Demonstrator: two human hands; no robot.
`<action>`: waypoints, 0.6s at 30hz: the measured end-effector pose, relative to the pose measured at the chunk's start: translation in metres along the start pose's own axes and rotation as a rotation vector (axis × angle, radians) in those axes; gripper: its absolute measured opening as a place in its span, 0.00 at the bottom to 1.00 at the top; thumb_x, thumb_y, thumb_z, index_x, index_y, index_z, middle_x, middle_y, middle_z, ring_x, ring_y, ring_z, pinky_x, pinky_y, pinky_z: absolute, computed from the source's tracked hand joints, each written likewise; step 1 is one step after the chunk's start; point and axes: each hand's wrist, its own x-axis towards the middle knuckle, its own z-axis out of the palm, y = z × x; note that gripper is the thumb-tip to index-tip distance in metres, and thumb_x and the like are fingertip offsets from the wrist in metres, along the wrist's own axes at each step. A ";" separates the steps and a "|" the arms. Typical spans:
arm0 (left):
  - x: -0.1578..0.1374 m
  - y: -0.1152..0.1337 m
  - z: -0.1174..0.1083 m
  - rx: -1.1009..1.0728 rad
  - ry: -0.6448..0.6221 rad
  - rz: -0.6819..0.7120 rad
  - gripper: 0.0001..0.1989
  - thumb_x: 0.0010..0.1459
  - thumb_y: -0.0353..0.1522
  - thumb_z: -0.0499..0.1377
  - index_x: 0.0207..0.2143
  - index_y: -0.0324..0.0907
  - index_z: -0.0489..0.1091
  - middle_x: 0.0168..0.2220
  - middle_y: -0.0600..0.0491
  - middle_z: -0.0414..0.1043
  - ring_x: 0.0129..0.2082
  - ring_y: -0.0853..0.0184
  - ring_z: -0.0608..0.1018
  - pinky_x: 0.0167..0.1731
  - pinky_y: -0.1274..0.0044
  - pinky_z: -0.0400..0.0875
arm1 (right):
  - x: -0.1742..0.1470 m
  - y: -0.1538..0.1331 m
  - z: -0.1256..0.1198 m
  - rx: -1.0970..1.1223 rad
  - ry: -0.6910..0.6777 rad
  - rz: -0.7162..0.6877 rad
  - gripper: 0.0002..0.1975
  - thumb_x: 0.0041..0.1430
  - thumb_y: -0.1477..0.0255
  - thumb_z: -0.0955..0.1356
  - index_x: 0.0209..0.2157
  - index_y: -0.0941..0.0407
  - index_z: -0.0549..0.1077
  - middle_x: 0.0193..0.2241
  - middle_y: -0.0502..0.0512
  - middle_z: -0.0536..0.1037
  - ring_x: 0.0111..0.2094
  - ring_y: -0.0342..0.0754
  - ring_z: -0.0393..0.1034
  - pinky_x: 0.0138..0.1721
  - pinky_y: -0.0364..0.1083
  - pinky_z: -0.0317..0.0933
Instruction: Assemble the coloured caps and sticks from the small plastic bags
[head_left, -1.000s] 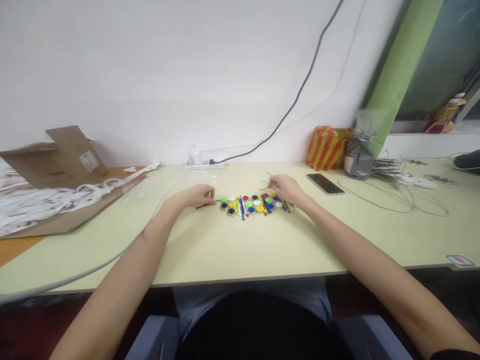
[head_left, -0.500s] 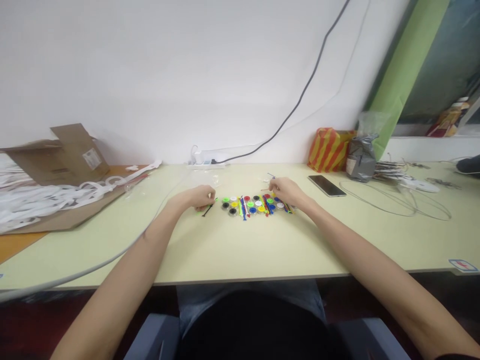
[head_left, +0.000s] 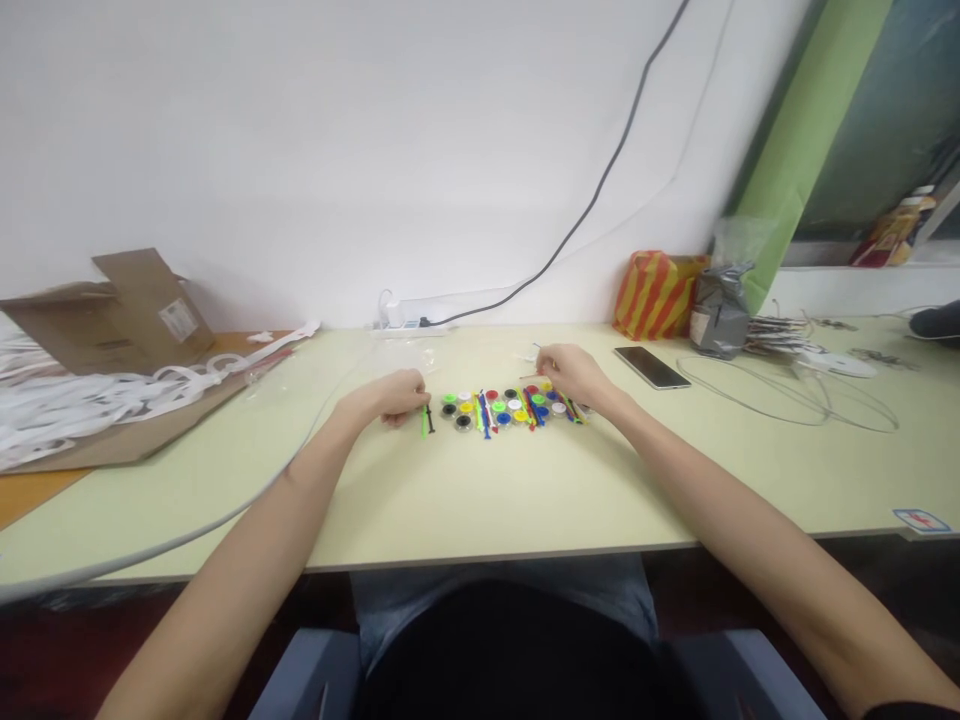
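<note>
Cardboard box [head_left: 142, 320] is way out left of the left grip [head_left: 394, 395], with a heap of white plastic strips [head_left: 90, 412] just in front of it. The left grip itself is closed, fingertips pinching the top of a little black stick [head_left: 430, 420], and a green stick [head_left: 424, 424] hangs right beside that one. Can't tell if the green one's properly held or just touching.

Just right of that grip are the coloured discs [head_left: 463, 423], laid flat on the surface [head_left: 480, 500] in rough rows, with a bunch of coloured sticks [head_left: 484, 415] across them. Another bunch [head_left: 533, 409] lies further along, close to the right grip [head_left: 571, 372]. So I'd call the disc layout pretty much done, plus those two bunches; the black and green sticks by the left grip look like the leftover bit, not in line yet. Whether more are due, no clue.

Right grip has its fingers curled down by the far edge of the discs, but honestly can't tell if it's gripping anything. Right of it there's a phone [head_left: 652, 367], then a striped bag [head_left: 649, 295] behind that.
</note>
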 end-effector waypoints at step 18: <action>0.009 0.003 0.010 0.043 0.064 0.070 0.20 0.59 0.38 0.49 0.15 0.43 0.61 0.12 0.49 0.65 0.14 0.63 0.70 0.28 0.73 0.69 | 0.001 -0.001 -0.001 -0.015 -0.009 0.005 0.14 0.62 0.78 0.61 0.39 0.55 0.77 0.37 0.55 0.81 0.38 0.49 0.70 0.35 0.43 0.53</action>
